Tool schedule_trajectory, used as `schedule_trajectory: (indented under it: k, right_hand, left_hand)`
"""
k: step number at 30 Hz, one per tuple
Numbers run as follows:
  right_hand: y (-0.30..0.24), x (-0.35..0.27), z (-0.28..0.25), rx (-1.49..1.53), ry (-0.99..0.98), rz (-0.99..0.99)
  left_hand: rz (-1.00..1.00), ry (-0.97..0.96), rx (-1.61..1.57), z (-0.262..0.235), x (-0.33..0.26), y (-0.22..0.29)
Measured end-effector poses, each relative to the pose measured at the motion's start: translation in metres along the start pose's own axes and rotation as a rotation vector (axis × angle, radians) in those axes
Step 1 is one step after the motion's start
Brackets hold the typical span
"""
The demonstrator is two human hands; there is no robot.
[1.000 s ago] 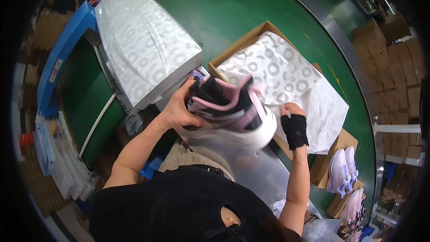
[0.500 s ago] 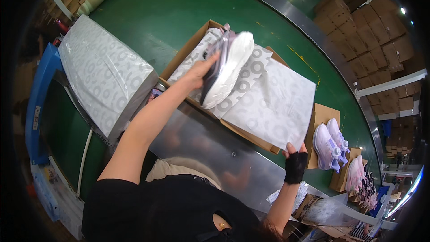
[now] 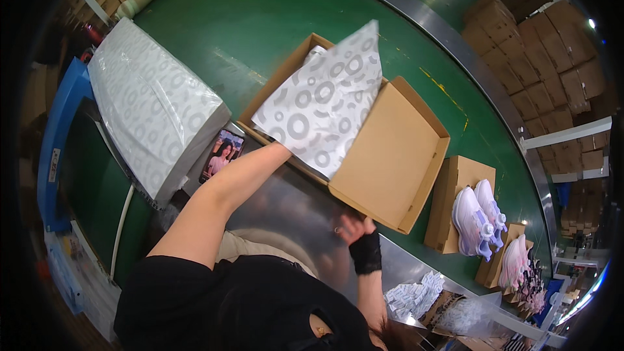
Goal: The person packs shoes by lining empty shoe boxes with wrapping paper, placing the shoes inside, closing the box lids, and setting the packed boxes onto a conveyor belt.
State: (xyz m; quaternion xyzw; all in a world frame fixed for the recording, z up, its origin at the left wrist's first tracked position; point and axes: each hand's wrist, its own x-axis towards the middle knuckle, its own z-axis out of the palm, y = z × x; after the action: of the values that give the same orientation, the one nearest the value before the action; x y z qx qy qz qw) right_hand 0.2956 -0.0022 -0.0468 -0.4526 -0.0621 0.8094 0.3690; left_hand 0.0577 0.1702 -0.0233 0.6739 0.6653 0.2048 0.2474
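Observation:
Patterned grey-and-white tissue paper (image 3: 328,94) stands folded up over the left half of an open brown shoebox (image 3: 315,42). My left forearm (image 3: 244,172) reaches in at the box's near side. The paper covers my left hand, so its fingers and anything in them are hidden. No sneaker shows in the box now. The box's lid (image 3: 390,149) lies open to the right, its plain brown inside facing up. Just below the lid's near edge is my right hand (image 3: 356,227) in a black fingerless glove. Its fingers look loosely apart and hold nothing visible.
A stack of patterned tissue paper (image 3: 153,101) lies left, beside a phone (image 3: 223,154). On the right, pale sneakers (image 3: 471,218) rest against a brown shoebox (image 3: 448,188), with pink shoes (image 3: 513,263) beyond. Small white packets (image 3: 416,296) are heaped near the lower right. The green belt (image 3: 260,13) runs behind.
The dark-and-white sneaker in my left hand has gone out of sight under the paper. The right paper flap is folded leftward, baring the lid. My right hand has moved left and let go of the paper.

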Motion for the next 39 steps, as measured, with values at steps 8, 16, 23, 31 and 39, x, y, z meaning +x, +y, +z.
schedule_trajectory:
  k: [8,16,23,31,39]
  right_hand:
    - [-0.019,0.024,0.054,0.028,0.249,-0.680]
    - [-0.016,0.000,0.052,-0.209,0.410,-0.774]
    - [-0.029,0.003,-0.021,-0.015,0.405,-0.727]
    - [-0.022,0.001,-0.020,0.013,0.402,-0.656]
    - [-0.018,0.000,-0.011,0.050,0.390,-0.665]
  left_hand:
    - [0.035,-0.040,-0.028,0.021,-0.008,0.011]
    - [0.105,-0.062,-0.088,0.026,-0.020,0.025]
    - [0.134,-0.056,-0.151,0.020,-0.024,0.026]
    - [0.297,0.040,-0.333,0.009,-0.015,0.052]
    - [0.635,0.264,-0.498,0.004,-0.044,0.100]
